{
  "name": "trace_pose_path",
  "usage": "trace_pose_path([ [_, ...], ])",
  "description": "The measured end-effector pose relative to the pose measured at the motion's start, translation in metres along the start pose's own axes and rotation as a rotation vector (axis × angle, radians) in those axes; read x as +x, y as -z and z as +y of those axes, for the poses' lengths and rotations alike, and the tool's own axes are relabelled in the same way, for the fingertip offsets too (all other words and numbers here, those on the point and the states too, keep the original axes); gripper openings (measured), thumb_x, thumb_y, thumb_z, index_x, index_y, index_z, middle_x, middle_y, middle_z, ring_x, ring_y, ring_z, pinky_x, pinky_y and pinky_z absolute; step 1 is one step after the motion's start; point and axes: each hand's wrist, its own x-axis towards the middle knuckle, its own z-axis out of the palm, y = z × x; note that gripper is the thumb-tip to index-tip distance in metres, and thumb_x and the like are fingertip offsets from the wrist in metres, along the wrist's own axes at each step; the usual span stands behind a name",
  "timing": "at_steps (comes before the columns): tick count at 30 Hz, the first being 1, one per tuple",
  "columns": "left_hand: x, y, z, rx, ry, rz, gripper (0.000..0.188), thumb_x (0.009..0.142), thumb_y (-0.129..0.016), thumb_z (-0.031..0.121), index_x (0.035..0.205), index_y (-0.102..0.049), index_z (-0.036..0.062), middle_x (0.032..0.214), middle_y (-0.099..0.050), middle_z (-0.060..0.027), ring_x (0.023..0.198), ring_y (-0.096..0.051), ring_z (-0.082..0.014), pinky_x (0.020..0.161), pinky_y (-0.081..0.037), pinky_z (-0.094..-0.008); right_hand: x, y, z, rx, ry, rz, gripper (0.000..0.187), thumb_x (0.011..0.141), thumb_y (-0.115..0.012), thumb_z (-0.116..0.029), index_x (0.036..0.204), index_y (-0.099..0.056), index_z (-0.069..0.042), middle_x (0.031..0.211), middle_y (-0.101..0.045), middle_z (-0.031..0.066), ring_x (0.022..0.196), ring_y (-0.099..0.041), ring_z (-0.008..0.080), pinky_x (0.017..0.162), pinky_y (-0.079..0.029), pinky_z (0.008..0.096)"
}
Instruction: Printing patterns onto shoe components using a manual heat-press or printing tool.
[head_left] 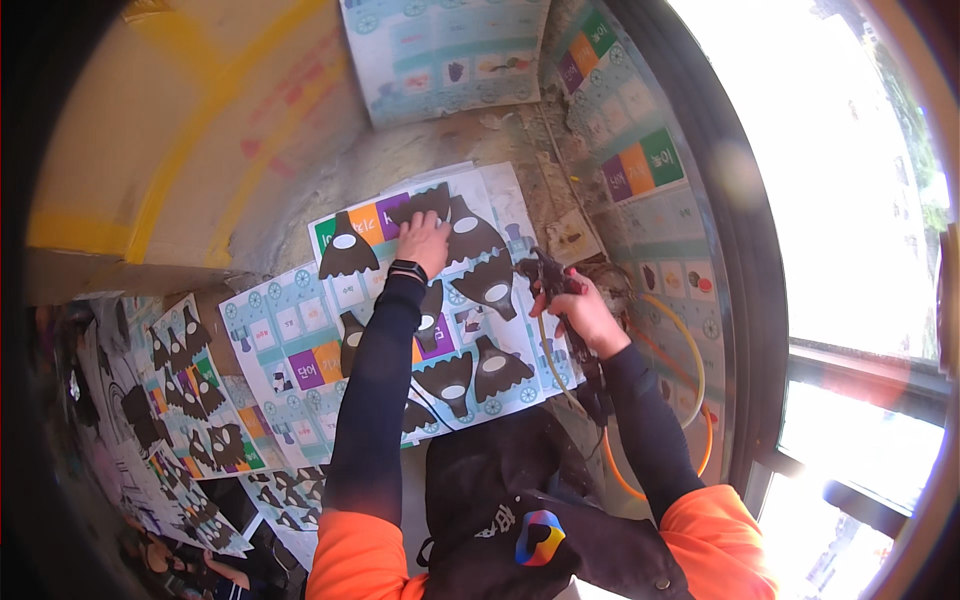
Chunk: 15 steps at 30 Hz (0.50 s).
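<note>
My left hand, with a dark watch band on its wrist, reaches to the far part of a printed sheet. Its fingers lie apart over a dark scalloped piece; the fingertips are partly hard to make out. To the right, my right hand is closed round a dark spray gun with hoses near it. Between and below the hands lie several dark fan-shaped pieces with white ovals, such as one piece by the left wrist and another near the gun.
Yellow and orange hoses loop beside my right arm. A taped cardboard box stands at the far left. Printed sheets cover the right wall, next to a bright window. More sheets with dark pieces lie at left.
</note>
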Motion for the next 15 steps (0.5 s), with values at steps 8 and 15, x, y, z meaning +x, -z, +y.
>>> trace_pose_path([
  [8, 0.005, 0.011, -0.007, -0.107, 0.074, 0.087, 0.048, 0.078, -0.074, 0.016, 0.124, -0.057, 0.0126, 0.128, -0.049, -0.0113, 0.123, -0.045, -0.0321, 0.098, -0.042, -0.0459, 0.073, -0.023, -0.023, -0.102, 0.056, 0.06, 0.025, 0.069, -0.062, -0.006, 0.093, -0.059, 0.002, 0.08, -0.062, 0.0089, 0.067, -0.064, 0.0186, 0.045, -0.051, 0.0323],
  [15, 0.026, 0.024, -0.014, 0.034, 0.31, -0.104, 0.092, 0.064, -0.085, 0.033, 0.141, -0.04, 0.0066, 0.139, -0.042, -0.0158, 0.131, -0.037, -0.0337, 0.108, -0.029, -0.0511, 0.101, -0.034, -0.024, -0.233, 0.0, 0.046, 0.029, 0.073, -0.054, -0.006, 0.1, -0.057, 0.002, 0.078, -0.067, 0.0092, 0.078, -0.067, 0.0177, 0.047, -0.05, 0.0293],
])
